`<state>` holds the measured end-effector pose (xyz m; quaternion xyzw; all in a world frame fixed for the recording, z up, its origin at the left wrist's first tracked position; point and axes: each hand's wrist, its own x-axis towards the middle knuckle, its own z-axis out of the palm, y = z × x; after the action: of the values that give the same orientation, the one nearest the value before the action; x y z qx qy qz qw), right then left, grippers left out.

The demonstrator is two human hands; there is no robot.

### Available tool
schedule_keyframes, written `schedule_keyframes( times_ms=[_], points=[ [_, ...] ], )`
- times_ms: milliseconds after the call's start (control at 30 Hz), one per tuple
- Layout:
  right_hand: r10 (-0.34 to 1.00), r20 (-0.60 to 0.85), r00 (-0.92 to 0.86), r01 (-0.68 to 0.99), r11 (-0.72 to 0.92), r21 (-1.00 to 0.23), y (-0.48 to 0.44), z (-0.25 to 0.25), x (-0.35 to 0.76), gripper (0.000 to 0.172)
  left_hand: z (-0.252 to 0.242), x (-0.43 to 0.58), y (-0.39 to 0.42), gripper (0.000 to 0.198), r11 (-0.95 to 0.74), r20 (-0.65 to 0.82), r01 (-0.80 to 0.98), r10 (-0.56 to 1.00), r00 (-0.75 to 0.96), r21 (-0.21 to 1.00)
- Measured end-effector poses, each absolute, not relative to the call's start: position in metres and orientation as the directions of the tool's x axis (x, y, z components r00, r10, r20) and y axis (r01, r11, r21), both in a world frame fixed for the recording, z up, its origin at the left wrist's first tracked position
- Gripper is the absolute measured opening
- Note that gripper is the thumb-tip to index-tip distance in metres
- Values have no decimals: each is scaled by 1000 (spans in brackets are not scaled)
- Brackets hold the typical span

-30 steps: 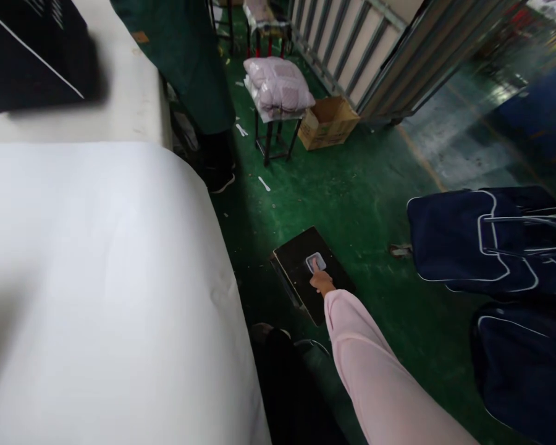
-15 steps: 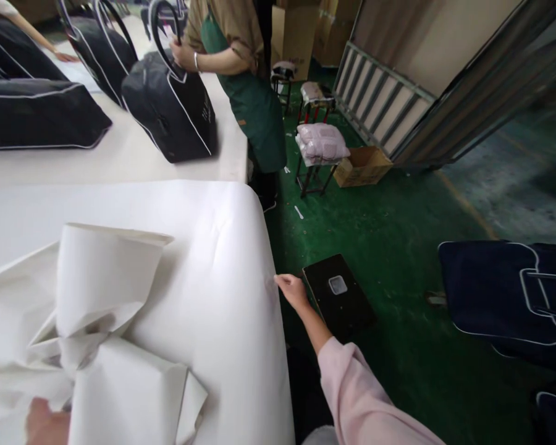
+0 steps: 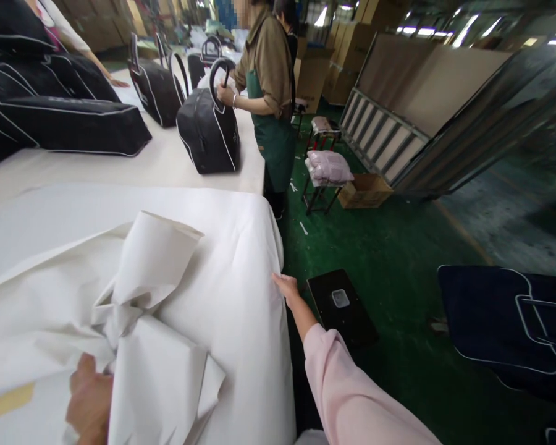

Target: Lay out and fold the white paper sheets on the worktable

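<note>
- So: right hand (image 3: 287,288) sits on the right edge of the white sheet (image 3: 222,290) where it drapes over the table side. Fingers lie against the fabric edge; whether they pinch it or only touch, I cannot tell.
- Left hand (image 3: 89,402) at 7 o'clock of the view, pressed onto the sheet just beside a crumpled, folded-up flap (image 3: 152,266). Fingers look spread flat; no closed hold visible.
- The sheet covers the near table from 9 o'clock to centre. The flap rises at 1 o'clock from the left hand and well to 9 o'clock of the right hand.
- Black box with a small grey square window (image 3: 340,303) lies on the green floor (image 3: 389,247), at 3 o'clock of the right hand, close but apart.
- Versus half a second back: right hand at about the same spot on the sheet edge. Left hand has come further into view. Camera tilted up, so more of the far table shows.
- One second back, the right hand was down on the box's window; now it is off it.
- A co-worker in a green apron (image 3: 278,133) at 12 o'clock holds the handle of a black bag (image 3: 208,133) standing on the far table.
- Cut off: left hand's lower part by the bottom edge, the navy bags (image 3: 505,321) at 4 o'clock by the right edge. Right thumb not visible.
</note>
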<state>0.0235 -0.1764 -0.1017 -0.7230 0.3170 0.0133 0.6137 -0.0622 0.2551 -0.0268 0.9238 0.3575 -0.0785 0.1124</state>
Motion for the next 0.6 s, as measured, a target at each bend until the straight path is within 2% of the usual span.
schedule_keyframes(
  times_ms=[167, 333, 467, 600],
  points=[
    [-556, -320, 767, -497, -201, -844, -171, -91, 32, 33, -27, -62, 257, 54, -725, -259, 666, 619, 742, 176],
    [-603, -183, 776, -512, -434, -741, -159, -65, 33, 17, -20, -64, 255, 61, -689, -322, 685, 609, 725, 238],
    [-571, -106, 814, -491, -580, -650, -144, -54, 31, 24, -21, -65, 255, 57, -680, -330, 689, 609, 721, 252],
    [-585, -184, 790, -561, -567, -603, -146, -60, 39, 29, -21, -65, 255, 58, -701, -345, 681, 599, 723, 209]
  ],
)
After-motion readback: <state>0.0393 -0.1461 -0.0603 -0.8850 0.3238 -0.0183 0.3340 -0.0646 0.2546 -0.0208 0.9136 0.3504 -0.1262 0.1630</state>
